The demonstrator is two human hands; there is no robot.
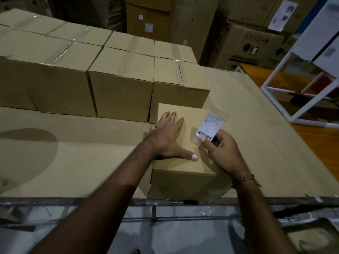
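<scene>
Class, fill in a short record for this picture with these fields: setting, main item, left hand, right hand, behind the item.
setting: cardboard-covered table in a storeroom
main item: small cardboard box at the near table edge
left hand: left hand rests flat on the box top, fingers spread
right hand: right hand pinches a barcode label over the box top
behind the item: rows of taped cartons

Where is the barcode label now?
In the head view, right of centre, the right hand pinches the label by its lower edge above the box, beside the left hand resting on it.
</scene>
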